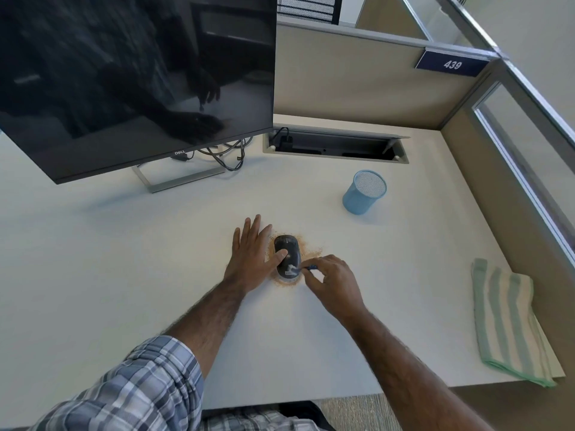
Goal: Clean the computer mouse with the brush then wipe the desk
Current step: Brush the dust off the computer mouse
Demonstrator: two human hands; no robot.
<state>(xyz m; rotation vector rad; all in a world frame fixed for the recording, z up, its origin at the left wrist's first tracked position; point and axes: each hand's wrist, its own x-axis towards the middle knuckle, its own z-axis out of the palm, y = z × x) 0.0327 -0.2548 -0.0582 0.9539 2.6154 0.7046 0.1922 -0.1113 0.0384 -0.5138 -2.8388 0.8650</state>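
Near the middle of the white laminate desk (124, 259), somewhat toward its front edge: one dark grey computer mouse (287, 255), lying flat, ringed by a scatter of tan sandy crumbs (311, 248) on the desk surface.

Left hand (252, 256): flat on the desk just left of the mouse, fingers spread, thumb resting on the mouse's left flank. Grip wide, closed round nothing.

Right hand (334, 281): just right of the mouse's near end, fingers pinched on a small blue-handled brush (303, 268). Only a short length of handle and pale bristles shows; the rest is hidden in the fingers. Bristles touch the near part of the mouse, beside a pale label too small to read.

Right front corner of the desk: one folded green-and-cream striped cloth (510, 321), its near end overhanging the front edge.

Toward the back right: one light blue mesh pen cup (364, 191), upright, contents not discernible.

Back edge, centre: one recessed grey cable tray (336, 146), lid raised, dark plug at its left end; interior in shadow.

Back left: one black flat monitor (137, 79), screen dark, cut off by the picture's top and left edges, on a silver frame stand (177, 178); tangled black cables (227, 154) behind.

Beyond the back edge: beige fabric partition (357, 79) bearing a dark blue plate numbered 439 (451, 64).

Both forearms bare; a blue plaid sleeve (140, 384) covers the left upper arm, cut off at the bottom.
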